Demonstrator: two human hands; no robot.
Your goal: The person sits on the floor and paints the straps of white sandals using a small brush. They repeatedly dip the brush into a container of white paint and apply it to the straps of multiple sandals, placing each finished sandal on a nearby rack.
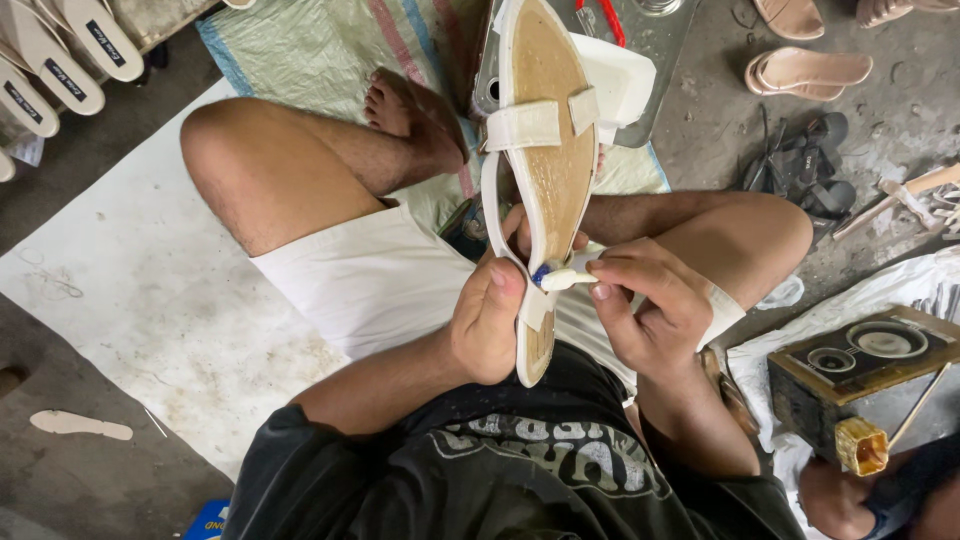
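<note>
My left hand (490,315) grips the heel end of a white sandal (545,150) with a tan insole and white straps, held upright over my lap. My right hand (650,310) pinches a small white applicator with a blue tip (562,274), and that tip touches the sandal's side edge near the heel strap. My thumb rests on the strap beside the tip. My legs are crossed beneath the sandal on a striped woven mat (320,50).
A metal tray (660,40) lies behind the sandal. Pink sandals (808,70) and dark sandals (810,165) lie on the floor at right. White insoles (60,50) are stacked top left. A small box speaker (860,365) stands lower right. One loose insole (80,425) lies lower left.
</note>
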